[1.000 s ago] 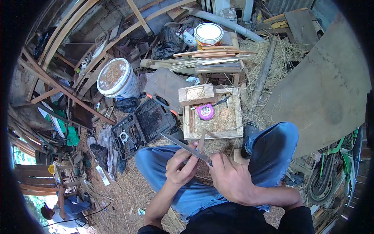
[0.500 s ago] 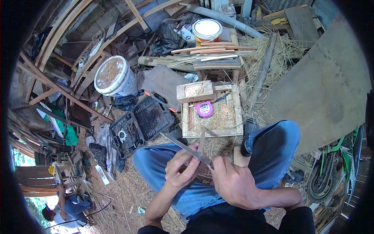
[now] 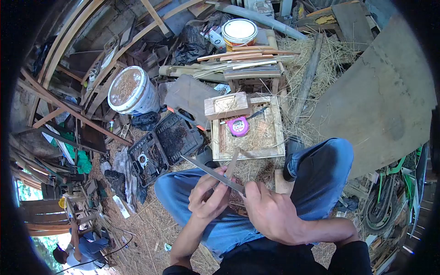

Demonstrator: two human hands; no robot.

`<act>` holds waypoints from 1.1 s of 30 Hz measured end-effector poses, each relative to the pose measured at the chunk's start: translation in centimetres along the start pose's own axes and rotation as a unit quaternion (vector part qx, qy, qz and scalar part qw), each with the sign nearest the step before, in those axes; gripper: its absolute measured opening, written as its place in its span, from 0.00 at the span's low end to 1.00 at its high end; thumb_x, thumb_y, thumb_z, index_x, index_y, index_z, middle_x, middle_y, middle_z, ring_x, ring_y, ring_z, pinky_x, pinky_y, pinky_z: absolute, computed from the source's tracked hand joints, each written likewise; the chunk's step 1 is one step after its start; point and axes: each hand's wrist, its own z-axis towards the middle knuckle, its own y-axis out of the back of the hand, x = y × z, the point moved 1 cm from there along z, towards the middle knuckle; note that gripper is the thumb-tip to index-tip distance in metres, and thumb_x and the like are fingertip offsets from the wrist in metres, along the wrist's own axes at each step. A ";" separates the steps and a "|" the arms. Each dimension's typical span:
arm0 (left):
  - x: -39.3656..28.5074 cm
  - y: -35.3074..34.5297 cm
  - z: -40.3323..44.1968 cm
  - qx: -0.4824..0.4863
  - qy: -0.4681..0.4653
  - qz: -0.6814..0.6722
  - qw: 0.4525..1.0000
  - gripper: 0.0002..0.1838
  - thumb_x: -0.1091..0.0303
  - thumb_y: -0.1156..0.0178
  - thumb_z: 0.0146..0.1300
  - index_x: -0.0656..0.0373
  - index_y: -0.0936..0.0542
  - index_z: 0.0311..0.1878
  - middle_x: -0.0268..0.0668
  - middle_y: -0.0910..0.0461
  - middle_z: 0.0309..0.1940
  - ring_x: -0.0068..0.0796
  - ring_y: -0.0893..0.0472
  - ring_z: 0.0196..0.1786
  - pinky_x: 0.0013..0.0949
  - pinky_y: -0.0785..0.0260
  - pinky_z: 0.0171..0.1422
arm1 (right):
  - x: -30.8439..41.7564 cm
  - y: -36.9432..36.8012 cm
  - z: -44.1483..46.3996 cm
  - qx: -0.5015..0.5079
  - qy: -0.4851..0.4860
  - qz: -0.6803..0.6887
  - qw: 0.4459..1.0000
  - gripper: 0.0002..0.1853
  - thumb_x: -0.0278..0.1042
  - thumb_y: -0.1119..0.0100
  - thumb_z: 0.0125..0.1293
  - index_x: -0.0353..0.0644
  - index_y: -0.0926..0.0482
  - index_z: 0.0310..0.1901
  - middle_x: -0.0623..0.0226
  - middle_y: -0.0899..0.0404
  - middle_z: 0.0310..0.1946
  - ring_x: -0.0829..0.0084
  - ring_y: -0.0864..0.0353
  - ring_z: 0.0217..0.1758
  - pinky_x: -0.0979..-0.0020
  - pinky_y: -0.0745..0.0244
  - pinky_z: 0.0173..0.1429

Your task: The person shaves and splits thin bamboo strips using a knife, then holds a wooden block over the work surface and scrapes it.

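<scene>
My right hand (image 3: 273,211) is closed around the handle end of a long-bladed knife (image 3: 208,171), whose blade points up and to the left. My left hand (image 3: 209,196) pinches a thin wooden strip (image 3: 233,164), apparently bamboo, which tilts upward past the blade. Blade and strip cross at the left fingers; the exact contact is hidden. Both hands are above my lap, between my knees. Just beyond them lies a wooden frame (image 3: 216,143) with a pink tape measure (image 3: 239,126) and a hollowed wooden block (image 3: 227,106) on it.
An opened black tool case (image 3: 178,140) lies to the left, near a white bucket (image 3: 133,91) of shavings. Thin strips (image 3: 252,57) are stacked on a small stool at the back. A large board (image 3: 380,101) leans at right. Another person (image 3: 87,247) sits at lower left.
Both hands, with the knife and strip, have shifted slightly left in view. The whole scene has also moved a little with the camera. Both grips are the same.
</scene>
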 end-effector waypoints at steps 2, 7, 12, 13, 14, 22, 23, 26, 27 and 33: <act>0.1 0.1 0.3 0.003 0.007 0.021 1.000 0.23 0.86 0.28 0.43 0.63 0.21 0.45 0.46 0.22 0.36 0.46 0.16 0.40 0.38 0.18 0.42 | -0.2 0.0 0.5 0.031 -0.002 0.046 0.998 0.06 0.27 0.51 0.61 0.38 0.37 0.37 0.57 0.28 0.21 0.60 0.20 0.19 0.63 0.25 0.19; 0.1 0.4 1.0 0.025 0.018 0.034 0.999 0.22 0.87 0.31 0.44 0.64 0.23 0.45 0.48 0.22 0.37 0.46 0.16 0.40 0.38 0.19 0.42 | -0.9 -0.2 1.4 0.070 -0.027 0.144 0.987 0.08 0.30 0.54 0.65 0.36 0.38 0.39 0.46 0.25 0.24 0.47 0.21 0.22 0.52 0.26 0.24; 0.1 0.6 1.3 0.050 0.035 0.061 0.996 0.21 0.88 0.33 0.46 0.64 0.23 0.45 0.49 0.21 0.37 0.44 0.16 0.40 0.35 0.20 0.41 | -1.0 0.1 1.8 0.076 -0.033 0.159 0.984 0.09 0.32 0.55 0.68 0.35 0.38 0.39 0.41 0.24 0.25 0.43 0.21 0.24 0.48 0.26 0.27; 0.3 0.6 1.3 0.051 0.039 0.058 0.996 0.20 0.88 0.32 0.46 0.64 0.23 0.45 0.49 0.21 0.38 0.44 0.16 0.40 0.35 0.20 0.41 | -1.1 0.1 1.9 0.069 -0.023 0.164 0.984 0.08 0.31 0.55 0.67 0.35 0.39 0.39 0.42 0.25 0.25 0.43 0.21 0.24 0.49 0.26 0.27; 0.3 0.7 1.3 0.051 0.043 0.055 0.996 0.20 0.88 0.32 0.46 0.64 0.23 0.44 0.49 0.21 0.38 0.44 0.16 0.40 0.35 0.20 0.41 | -1.2 0.1 1.9 0.063 -0.013 0.168 0.984 0.08 0.30 0.54 0.66 0.35 0.39 0.39 0.42 0.25 0.24 0.43 0.21 0.24 0.49 0.26 0.26; 0.0 0.8 0.6 0.044 0.031 0.030 0.998 0.21 0.88 0.32 0.45 0.64 0.22 0.45 0.50 0.21 0.39 0.46 0.16 0.41 0.36 0.20 0.43 | 0.4 1.3 0.9 0.057 -0.008 0.027 0.998 0.06 0.26 0.51 0.61 0.37 0.36 0.36 0.51 0.26 0.19 0.55 0.19 0.18 0.60 0.25 0.18; 0.0 0.8 0.3 0.034 0.028 0.003 0.999 0.21 0.89 0.32 0.44 0.65 0.21 0.44 0.50 0.21 0.40 0.47 0.16 0.42 0.37 0.20 0.45 | 0.8 1.5 0.6 0.064 -0.021 0.007 0.998 0.05 0.26 0.51 0.61 0.37 0.36 0.35 0.53 0.26 0.19 0.58 0.19 0.17 0.63 0.25 0.16; -0.4 0.4 0.6 0.041 0.012 0.001 0.999 0.22 0.88 0.32 0.46 0.65 0.24 0.47 0.51 0.21 0.40 0.48 0.16 0.40 0.41 0.19 0.43 | 1.8 1.7 0.1 0.061 -0.069 -0.020 0.996 0.04 0.27 0.52 0.61 0.38 0.35 0.33 0.54 0.26 0.18 0.60 0.19 0.17 0.64 0.25 0.16; -0.5 0.4 0.7 0.042 0.012 0.002 0.999 0.22 0.88 0.32 0.46 0.65 0.24 0.47 0.51 0.21 0.40 0.48 0.16 0.40 0.41 0.19 0.43 | 2.0 1.9 0.1 0.062 -0.069 -0.020 0.996 0.04 0.27 0.52 0.61 0.38 0.35 0.33 0.54 0.26 0.18 0.60 0.19 0.17 0.64 0.25 0.16; -0.3 0.3 1.0 0.059 0.022 0.020 0.998 0.22 0.87 0.32 0.46 0.64 0.24 0.47 0.50 0.21 0.39 0.47 0.16 0.40 0.40 0.19 0.43 | 1.2 1.3 0.3 0.059 -0.078 0.011 0.995 0.04 0.27 0.53 0.62 0.37 0.36 0.34 0.51 0.26 0.19 0.58 0.19 0.17 0.63 0.24 0.17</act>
